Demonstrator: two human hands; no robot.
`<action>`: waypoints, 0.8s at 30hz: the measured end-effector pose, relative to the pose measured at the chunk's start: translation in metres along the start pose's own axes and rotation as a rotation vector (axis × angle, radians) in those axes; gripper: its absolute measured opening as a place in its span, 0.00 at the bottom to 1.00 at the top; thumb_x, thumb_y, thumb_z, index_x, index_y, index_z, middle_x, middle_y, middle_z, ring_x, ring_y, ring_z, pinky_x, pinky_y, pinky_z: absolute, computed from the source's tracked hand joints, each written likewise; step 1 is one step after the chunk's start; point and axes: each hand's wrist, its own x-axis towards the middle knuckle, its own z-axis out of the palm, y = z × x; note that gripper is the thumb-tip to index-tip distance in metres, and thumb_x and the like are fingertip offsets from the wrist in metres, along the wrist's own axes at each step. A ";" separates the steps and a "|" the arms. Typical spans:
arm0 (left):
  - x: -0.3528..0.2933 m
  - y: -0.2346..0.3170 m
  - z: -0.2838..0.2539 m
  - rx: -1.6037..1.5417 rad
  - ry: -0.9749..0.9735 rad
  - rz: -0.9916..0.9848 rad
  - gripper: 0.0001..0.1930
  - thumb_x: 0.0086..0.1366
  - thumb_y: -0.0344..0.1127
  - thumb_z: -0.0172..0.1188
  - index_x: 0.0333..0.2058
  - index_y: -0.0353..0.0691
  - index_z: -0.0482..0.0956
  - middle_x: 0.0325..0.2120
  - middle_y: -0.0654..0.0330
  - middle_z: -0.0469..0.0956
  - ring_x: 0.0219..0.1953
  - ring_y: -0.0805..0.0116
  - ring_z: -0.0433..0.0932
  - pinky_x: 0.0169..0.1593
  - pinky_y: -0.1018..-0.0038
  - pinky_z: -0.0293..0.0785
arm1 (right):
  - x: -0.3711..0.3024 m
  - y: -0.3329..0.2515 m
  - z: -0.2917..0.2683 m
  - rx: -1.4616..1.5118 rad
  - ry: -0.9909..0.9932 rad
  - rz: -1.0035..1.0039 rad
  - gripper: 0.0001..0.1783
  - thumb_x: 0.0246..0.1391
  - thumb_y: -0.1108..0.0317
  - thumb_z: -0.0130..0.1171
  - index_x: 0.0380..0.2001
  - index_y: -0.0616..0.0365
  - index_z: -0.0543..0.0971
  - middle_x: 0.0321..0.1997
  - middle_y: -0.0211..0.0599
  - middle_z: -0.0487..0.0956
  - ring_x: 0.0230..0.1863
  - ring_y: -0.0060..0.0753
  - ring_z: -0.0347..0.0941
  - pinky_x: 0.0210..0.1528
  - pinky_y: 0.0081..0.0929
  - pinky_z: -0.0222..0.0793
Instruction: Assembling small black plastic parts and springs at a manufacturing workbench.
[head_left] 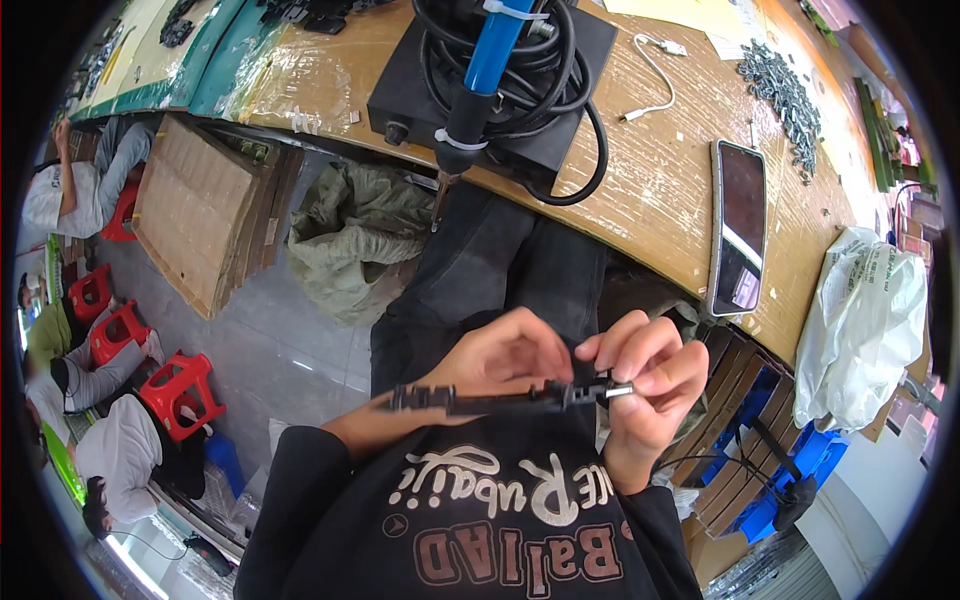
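A long, narrow black plastic part [500, 400] lies level in front of my chest, with a small shiny metal piece [619, 391] at its right end. My right hand [655, 385] pinches that end between thumb and fingers. Behind the strip, my left hand [508, 352] is curled round it; its fingertips are partly hidden and slightly blurred. Above my lap, a blue electric screwdriver [497, 50] hangs bit-down at the table's edge, apart from both hands.
A black box [400, 100] with coiled black cable stands on the wooden table [660, 170]. Farther right are a phone [742, 220], a white cable [655, 85], a pile of small metal parts [785, 100] and a white plastic bag [865, 320]. A green sack [350, 240] sits left of my legs.
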 end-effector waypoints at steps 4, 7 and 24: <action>-0.006 0.003 -0.014 -0.377 -0.270 -0.397 0.23 0.55 0.45 0.56 0.41 0.31 0.67 0.37 0.57 0.71 0.42 0.73 0.69 0.46 0.78 0.63 | 0.003 0.004 -0.005 -0.090 -0.256 0.023 0.12 0.33 0.78 0.63 0.18 0.59 0.68 0.23 0.40 0.72 0.27 0.36 0.68 0.35 0.44 0.73; -0.008 0.008 -0.018 -0.378 -0.409 -0.425 0.27 0.51 0.43 0.58 0.44 0.28 0.66 0.38 0.56 0.72 0.42 0.71 0.70 0.46 0.79 0.63 | 0.006 0.009 -0.003 -0.045 -0.304 0.036 0.09 0.30 0.84 0.61 0.19 0.64 0.72 0.26 0.45 0.74 0.30 0.40 0.71 0.39 0.43 0.72; -0.018 0.011 -0.035 0.274 0.726 0.394 0.12 0.55 0.24 0.54 0.39 0.34 0.66 0.27 0.65 0.71 0.27 0.84 0.69 0.29 0.87 0.66 | -0.001 0.039 0.012 -0.140 -0.221 1.055 0.21 0.46 0.80 0.56 0.45 0.67 0.65 0.32 0.38 0.73 0.31 0.24 0.72 0.34 0.20 0.69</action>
